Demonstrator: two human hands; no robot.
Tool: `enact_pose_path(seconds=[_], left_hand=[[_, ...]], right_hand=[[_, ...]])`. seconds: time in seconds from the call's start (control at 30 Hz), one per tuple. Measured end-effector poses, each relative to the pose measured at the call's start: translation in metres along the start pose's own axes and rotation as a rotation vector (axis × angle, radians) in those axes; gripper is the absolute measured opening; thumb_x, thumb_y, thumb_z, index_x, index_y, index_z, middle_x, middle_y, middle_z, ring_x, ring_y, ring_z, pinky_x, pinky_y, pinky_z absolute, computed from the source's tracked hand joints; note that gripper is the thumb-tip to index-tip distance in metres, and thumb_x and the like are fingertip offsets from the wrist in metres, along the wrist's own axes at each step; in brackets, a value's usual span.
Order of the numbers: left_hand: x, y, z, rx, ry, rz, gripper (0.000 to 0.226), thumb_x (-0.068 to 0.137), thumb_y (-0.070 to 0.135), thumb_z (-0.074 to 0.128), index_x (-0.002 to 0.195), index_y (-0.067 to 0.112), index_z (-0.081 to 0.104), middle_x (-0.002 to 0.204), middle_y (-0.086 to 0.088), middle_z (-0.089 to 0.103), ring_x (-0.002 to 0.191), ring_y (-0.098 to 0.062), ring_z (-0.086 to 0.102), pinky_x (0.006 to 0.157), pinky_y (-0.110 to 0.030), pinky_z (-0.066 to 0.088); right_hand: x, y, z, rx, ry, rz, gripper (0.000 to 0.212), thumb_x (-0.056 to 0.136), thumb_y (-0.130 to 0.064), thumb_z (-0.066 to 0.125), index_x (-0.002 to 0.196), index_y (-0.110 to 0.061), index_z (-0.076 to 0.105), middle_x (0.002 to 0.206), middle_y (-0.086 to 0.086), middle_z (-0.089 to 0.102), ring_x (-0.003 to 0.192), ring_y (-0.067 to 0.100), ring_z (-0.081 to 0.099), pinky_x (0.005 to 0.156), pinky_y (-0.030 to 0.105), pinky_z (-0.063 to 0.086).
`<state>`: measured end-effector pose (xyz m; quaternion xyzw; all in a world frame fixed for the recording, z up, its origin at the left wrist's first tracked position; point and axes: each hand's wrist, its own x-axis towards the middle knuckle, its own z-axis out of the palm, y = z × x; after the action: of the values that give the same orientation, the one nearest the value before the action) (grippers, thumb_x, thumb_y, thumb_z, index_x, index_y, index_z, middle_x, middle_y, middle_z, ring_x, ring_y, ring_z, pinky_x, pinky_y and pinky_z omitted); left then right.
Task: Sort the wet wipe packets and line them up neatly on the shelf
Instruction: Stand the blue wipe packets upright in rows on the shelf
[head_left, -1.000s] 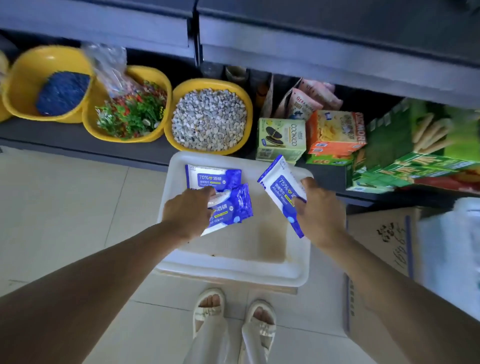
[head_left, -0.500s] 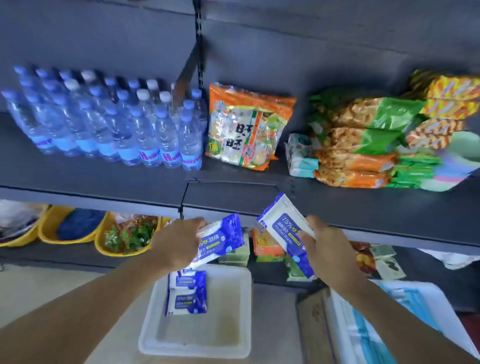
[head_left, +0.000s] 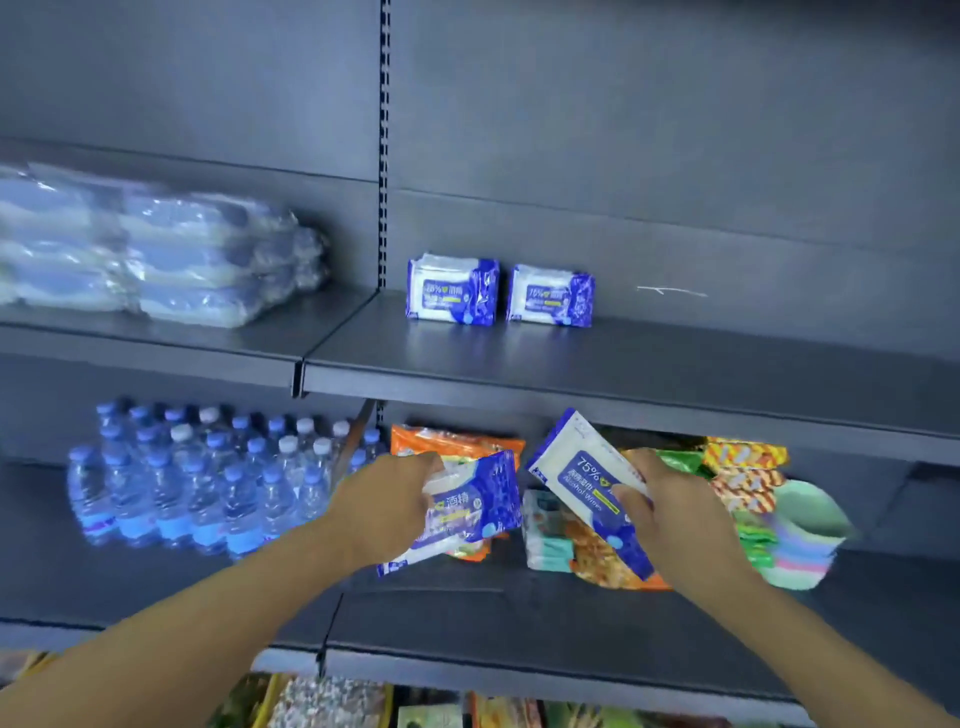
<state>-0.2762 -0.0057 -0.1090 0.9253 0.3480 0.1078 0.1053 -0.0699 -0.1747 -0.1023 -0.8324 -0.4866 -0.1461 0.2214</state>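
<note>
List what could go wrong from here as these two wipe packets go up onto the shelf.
1. The left hand grips the soft blue-and-white plastic wet wipe packet by one end only, so it sags and might slip.
2. The right hand holds the second blue-and-white wipe packet tilted; set down that way, it may topple instead of standing.
3. The two upright blue wipe packets on the dark grey metal shelf, left one and right one, could be knocked over by a careless placement.

two wipe packets (head_left: 453, 291) side by side on upper shelf (head_left: 675, 364)
</note>
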Motion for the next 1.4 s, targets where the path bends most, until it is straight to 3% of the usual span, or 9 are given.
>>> enact_pose_path(seconds=[0.17,0.3,0.47,0.6,0.7,0.87,1.03,1.17,1.4], left_hand=[[0.035,0.01,-0.058,-0.069,0.113,0.132,0.014,0.09,0.013,0.047,0.095,0.025,0.051,0.101,-0.002,0.062,0.099,-0.027,0.057,0.075,-0.032,0.044],[0.069,0.016,-0.087,-0.166,0.154,0.227,0.027,0.089,0.011,0.049,0.072,0.031,0.039,0.08,0.005,0.053,0.08,-0.024,0.055,0.068,-0.032,0.043],[0.109,0.019,-0.105,-0.151,0.202,0.238,0.016,0.092,0.014,0.049,0.087,0.028,0.043,0.087,0.004,0.055,0.081,-0.023,0.054,0.07,-0.033,0.046],[0.147,0.016,-0.112,-0.129,0.208,0.198,0.019,0.092,0.013,0.048,0.079,0.027,0.044,0.077,0.006,0.055,0.075,-0.024,0.053,0.068,-0.034,0.047],[0.175,0.012,-0.112,-0.108,0.234,0.173,0.012,0.091,0.011,0.048,0.088,0.023,0.051,0.073,0.008,0.052,0.069,-0.021,0.051,0.065,-0.032,0.043],[0.215,0.005,-0.107,-0.056,0.197,0.125,0.018,0.092,0.013,0.051,0.086,0.03,0.048,0.068,0.011,0.049,0.058,-0.007,0.045,0.06,-0.027,0.036],[0.243,0.0,-0.102,-0.06,0.13,0.133,0.018,0.091,0.011,0.054,0.091,0.029,0.055,0.083,0.009,0.058,0.071,-0.006,0.052,0.068,-0.024,0.042],[0.258,-0.001,-0.097,-0.08,0.103,0.153,0.016,0.09,0.011,0.055,0.093,0.026,0.059,0.091,0.008,0.062,0.084,-0.011,0.055,0.076,-0.029,0.047],[0.287,0.021,-0.084,-0.073,0.085,0.178,0.013,0.091,0.012,0.055,0.097,0.023,0.06,0.093,0.008,0.065,0.086,-0.015,0.059,0.079,-0.035,0.048]], right_hand=[[0.045,0.0,-0.04,-0.004,0.13,0.008,0.017,0.094,-0.027,0.051,0.1,-0.011,0.051,0.089,0.014,0.067,0.084,0.037,0.06,0.059,0.033,0.032],[0.079,0.001,-0.059,0.008,0.166,0.05,0.013,0.092,-0.025,0.054,0.096,-0.014,0.051,0.088,0.015,0.067,0.081,0.037,0.059,0.061,0.033,0.036],[0.127,0.002,-0.063,-0.035,0.13,0.083,0.02,0.094,-0.029,0.051,0.105,-0.012,0.05,0.104,0.014,0.066,0.086,0.031,0.06,0.063,0.031,0.039],[0.175,0.007,-0.056,-0.069,0.091,0.079,0.018,0.096,-0.03,0.049,0.104,-0.014,0.047,0.107,0.012,0.066,0.084,0.028,0.058,0.063,0.031,0.039],[0.219,0.02,-0.042,-0.079,0.058,0.045,0.023,0.096,-0.032,0.05,0.108,-0.013,0.048,0.112,0.01,0.065,0.08,0.022,0.053,0.062,0.028,0.036],[0.297,0.044,-0.004,-0.052,-0.082,-0.087,0.021,0.093,-0.026,0.054,0.109,-0.013,0.052,0.112,0.011,0.065,0.097,0.031,0.059,0.071,0.032,0.044],[0.352,0.055,0.029,-0.02,-0.186,-0.262,0.011,0.09,-0.024,0.056,0.084,-0.02,0.048,0.094,0.01,0.064,0.085,0.032,0.056,0.074,0.041,0.049],[0.373,0.055,0.049,0.016,-0.182,-0.328,0.012,0.086,-0.019,0.062,0.084,-0.019,0.05,0.086,0.004,0.059,0.081,0.027,0.054,0.07,0.037,0.048],[0.382,0.061,0.061,0.015,-0.04,-0.286,0.048,0.071,-0.026,0.081,0.102,-0.014,0.046,0.106,0.005,0.056,0.092,0.028,0.058,0.077,0.039,0.05]])
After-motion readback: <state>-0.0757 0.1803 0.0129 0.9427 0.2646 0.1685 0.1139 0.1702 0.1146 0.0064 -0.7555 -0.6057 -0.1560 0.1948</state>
